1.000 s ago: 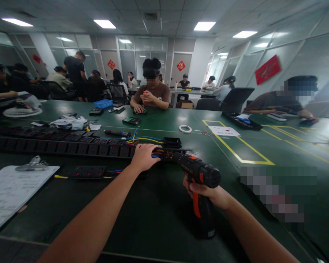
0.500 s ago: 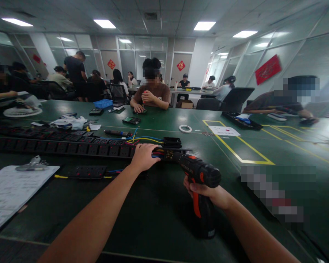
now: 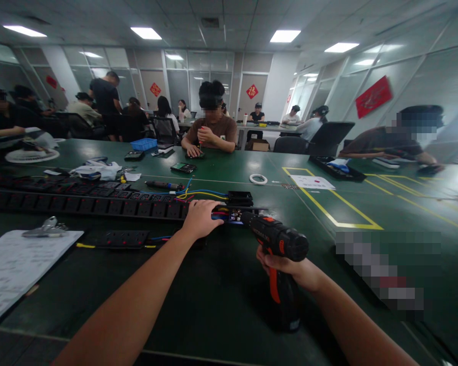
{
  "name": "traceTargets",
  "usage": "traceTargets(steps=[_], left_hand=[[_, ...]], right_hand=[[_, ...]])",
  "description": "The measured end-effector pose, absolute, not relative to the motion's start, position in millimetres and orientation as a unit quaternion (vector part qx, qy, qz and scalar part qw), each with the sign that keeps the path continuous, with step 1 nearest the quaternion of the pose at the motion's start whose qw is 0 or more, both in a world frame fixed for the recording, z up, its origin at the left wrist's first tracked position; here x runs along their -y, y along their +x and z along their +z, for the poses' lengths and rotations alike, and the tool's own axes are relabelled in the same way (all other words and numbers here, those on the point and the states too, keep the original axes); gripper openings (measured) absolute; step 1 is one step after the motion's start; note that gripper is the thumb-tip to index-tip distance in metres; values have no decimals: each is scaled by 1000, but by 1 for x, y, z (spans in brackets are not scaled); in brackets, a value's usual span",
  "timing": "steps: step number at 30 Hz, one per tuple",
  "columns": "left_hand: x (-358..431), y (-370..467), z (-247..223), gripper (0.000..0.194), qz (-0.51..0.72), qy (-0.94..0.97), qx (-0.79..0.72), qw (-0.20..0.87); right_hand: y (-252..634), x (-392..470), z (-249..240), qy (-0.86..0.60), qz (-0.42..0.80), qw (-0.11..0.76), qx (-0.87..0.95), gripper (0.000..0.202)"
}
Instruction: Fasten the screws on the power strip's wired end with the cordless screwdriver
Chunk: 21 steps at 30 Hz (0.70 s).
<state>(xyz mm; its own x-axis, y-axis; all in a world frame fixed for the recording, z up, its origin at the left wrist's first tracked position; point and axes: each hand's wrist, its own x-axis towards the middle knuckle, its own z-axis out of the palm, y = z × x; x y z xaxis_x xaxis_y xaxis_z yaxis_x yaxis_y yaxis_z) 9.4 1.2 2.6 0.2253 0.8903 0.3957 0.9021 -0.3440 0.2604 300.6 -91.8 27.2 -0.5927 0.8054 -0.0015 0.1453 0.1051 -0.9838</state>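
Observation:
My right hand [image 3: 277,262] is wrapped around the grip of a black and orange cordless drill [image 3: 280,239]. The drill points left, its nose at the open end of a long black power strip [image 3: 125,207]. Bright bluish light falls on metal parts [image 3: 235,216] inside that end; whether the bit touches them I cannot tell. My left hand [image 3: 201,217] is closed over the strip near the same end, beside red and blue wires [image 3: 220,215]. Its fingertips on the far side are hidden. Yellow and blue wires [image 3: 204,193] run behind it to a small black housing [image 3: 240,197].
A short socket piece [image 3: 125,238] lies in front of the strip, with a clipboard [image 3: 26,259] at left. Beyond are a dark pen-shaped tool [image 3: 162,185], a white tape roll [image 3: 258,179] and a blue basket [image 3: 144,144]. A co-worker [image 3: 211,122] sits opposite; another person leans in at right.
Light now shines on the metal parts at the drill's nose, which were dim before. Both hands and the drill have hardly moved.

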Motion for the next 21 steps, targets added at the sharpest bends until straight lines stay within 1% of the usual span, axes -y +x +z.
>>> traceTargets(steps=[21], left_hand=[[-2, 9, 2, 56, -245, -783, 571, 11]], right_hand=[[300, 93, 30, -363, 578, 297, 668, 50]])
